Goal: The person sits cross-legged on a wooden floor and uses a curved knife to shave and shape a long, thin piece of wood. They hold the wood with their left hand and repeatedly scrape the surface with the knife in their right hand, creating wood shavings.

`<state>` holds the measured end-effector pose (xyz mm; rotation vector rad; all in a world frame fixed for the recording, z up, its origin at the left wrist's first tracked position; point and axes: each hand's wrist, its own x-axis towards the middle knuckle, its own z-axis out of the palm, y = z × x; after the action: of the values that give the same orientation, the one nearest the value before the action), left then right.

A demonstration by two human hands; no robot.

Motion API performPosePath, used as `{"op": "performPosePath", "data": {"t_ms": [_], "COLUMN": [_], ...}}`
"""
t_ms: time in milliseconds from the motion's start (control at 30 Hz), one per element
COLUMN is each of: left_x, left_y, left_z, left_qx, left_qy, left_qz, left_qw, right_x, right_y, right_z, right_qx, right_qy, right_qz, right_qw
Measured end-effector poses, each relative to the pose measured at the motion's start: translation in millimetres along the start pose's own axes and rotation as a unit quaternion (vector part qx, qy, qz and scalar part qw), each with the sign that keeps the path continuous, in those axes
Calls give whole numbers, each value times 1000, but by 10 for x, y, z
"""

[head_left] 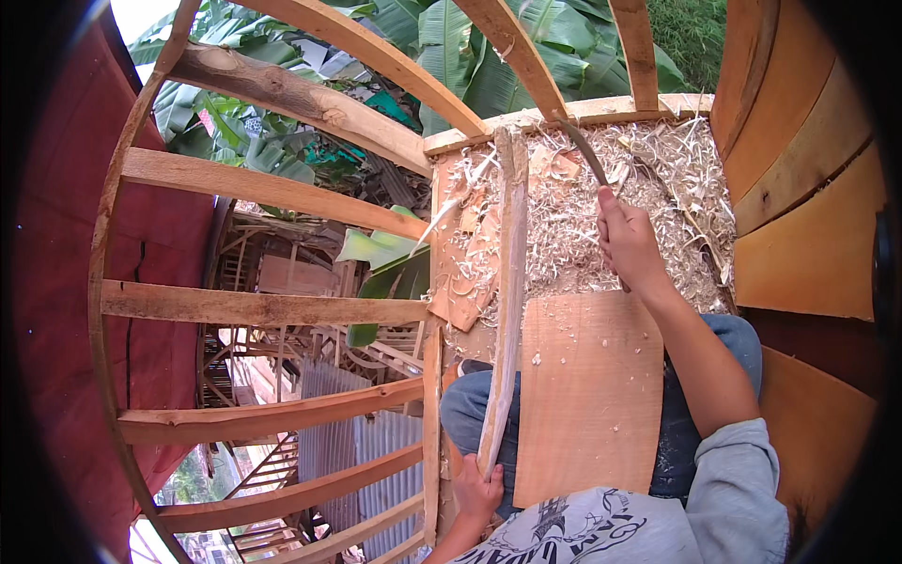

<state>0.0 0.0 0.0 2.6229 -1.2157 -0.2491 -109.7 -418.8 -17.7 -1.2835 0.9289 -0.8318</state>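
A long, pale wooden stick (510,273) stretches away from me, its far end near the wooden rail in front. My left hand (477,486) is closed around the near end of this stick, close to my body. In my right hand (629,240) is a knife (586,152) with a long, narrow, slightly curved blade pointing forward and left. The blade is to the right of the stick and apart from it. Its handle is mostly hidden by my fingers. Across my lap lies a flat wooden board (592,395), with small chips on it, just right of the stick.
Curly wood shavings (583,226) cover the floor ahead. A slatted wooden railing (272,305) runs along the left, and a wooden rail (601,111) crosses the front. Overlapping wooden planks (808,244) wall the right. Banana leaves (451,66) and corrugated sheets (329,409) show beyond the railing.
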Motion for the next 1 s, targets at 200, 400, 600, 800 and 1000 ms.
{"op": "performPosePath", "data": {"t_ms": [200,400,600,800,1000], "left_x": [-43,23,176,222,208], "left_y": [3,-75,-151,-53,-86], "left_z": [-72,-72,-235,-252,-254], "left_qx": [-27,-100,-173,-165,-187], "left_qy": [-11,-34,-102,-84,-101], "left_qz": [0,-9,-19,-15,-34], "left_qw": [1000,994,979,983,977], "right_x": [-493,-474,-542,-773,-702], "right_y": [-291,-155,-179,-249,-315], "right_z": [64,140,178,357,399], "right_qx": [-204,-255,-287,-324,-339], "right_qy": [-61,-111,-137,-149,-73], "right_qz": [-211,-253,-287,-302,-259], "right_qw": [954,927,904,884,901]}}
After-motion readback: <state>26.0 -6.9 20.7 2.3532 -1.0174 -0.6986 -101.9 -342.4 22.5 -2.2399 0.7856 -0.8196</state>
